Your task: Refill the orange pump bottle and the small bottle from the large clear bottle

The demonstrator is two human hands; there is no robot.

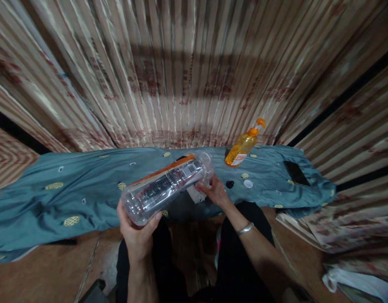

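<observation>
A large clear plastic bottle [164,185] with an orange-edged label and a barcode lies tilted across both hands, its neck up and to the right. My left hand [137,229] is wrapped around its base from below. My right hand [214,190] grips near the neck end, fingers partly hidden behind the clear plastic. Just under the neck, close to my right fingertips, is a crumpled white item [196,194]; whether the fingers touch it I cannot tell. To the right of my right hand lie a small black object [230,184] and a round white cap [248,184].
An orange pump bottle [241,147] leans at the back of the narrow table covered in teal patterned cloth [96,181]. A dark flat phone-like slab [295,173] lies at the right. Pleated curtains [181,84] hang close behind. A white bag [354,280] sits at lower right.
</observation>
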